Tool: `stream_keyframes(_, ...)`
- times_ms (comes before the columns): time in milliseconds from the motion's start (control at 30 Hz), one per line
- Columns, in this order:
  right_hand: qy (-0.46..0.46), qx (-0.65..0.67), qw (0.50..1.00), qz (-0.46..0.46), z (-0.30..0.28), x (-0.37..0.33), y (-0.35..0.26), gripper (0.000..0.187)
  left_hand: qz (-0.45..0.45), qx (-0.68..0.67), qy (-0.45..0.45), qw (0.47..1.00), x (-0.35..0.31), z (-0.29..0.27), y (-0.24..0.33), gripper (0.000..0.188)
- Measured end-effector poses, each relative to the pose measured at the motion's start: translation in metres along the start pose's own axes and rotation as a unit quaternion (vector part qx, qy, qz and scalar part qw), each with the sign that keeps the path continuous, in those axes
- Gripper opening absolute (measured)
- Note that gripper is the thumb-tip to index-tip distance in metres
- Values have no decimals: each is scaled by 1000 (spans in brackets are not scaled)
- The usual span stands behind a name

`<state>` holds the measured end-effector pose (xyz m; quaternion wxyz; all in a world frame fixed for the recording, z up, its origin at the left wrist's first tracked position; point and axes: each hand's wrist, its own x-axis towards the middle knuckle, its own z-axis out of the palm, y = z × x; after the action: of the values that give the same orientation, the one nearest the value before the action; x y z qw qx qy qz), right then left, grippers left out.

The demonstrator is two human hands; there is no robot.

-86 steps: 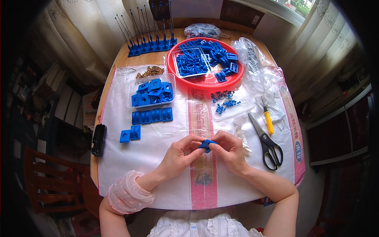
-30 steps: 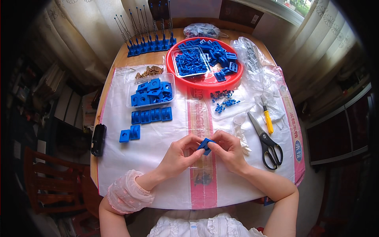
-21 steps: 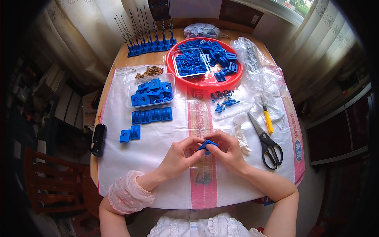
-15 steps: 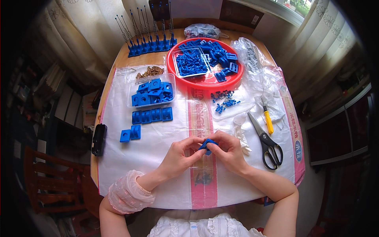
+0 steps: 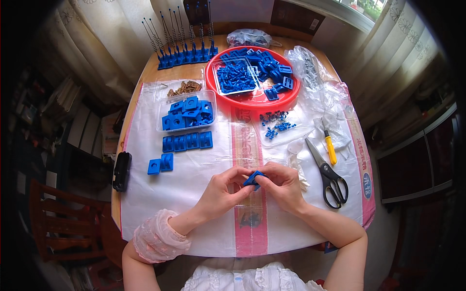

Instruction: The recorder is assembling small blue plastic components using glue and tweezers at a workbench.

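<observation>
Between both hands, above the pink stripe of the white table cover, is a small blue plastic piece (image 5: 253,178). My left hand (image 5: 227,188) grips its left side with thumb and fingers. My right hand (image 5: 280,186) pinches it from the right, the thumb across its top. The fingers hide much of the piece. To the left, blue square pieces (image 5: 154,166) lie on the cover, with a row of ridged blue pieces (image 5: 186,141) farther back. Behind the row, a clear plastic box (image 5: 160,110) holds blue square pieces with round holes.
A red round tray (image 5: 233,102) with blue parts stands at the back. Small blue fittings (image 5: 279,127) lie right of centre. Black-handled scissors (image 5: 326,169) and a yellow-handled screwdriver (image 5: 330,149) lie at right. A black case (image 5: 122,171) sits at the left edge; brass pins (image 5: 185,88) lie farther back.
The blue piece has tilted slightly between the fingers, and my right hand has shifted a little. The things on the table have stayed put.
</observation>
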<state>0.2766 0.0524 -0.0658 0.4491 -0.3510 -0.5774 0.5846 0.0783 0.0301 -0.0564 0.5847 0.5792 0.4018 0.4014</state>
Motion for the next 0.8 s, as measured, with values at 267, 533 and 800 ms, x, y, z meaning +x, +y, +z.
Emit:
stream_keyframes(267,-1,30,999,33,1,-1,-11,15,-34,-16,-8,999,0,-2,6,28)
stream_keyframes(533,11,23,999,22,1,-1,-5,17,-42,-20,-19,999,0,-2,3,26)
stream_keyframes(800,-13,19,999,22,-1,-1,-3,19,-24,8,-19,999,0,-3,2,24)
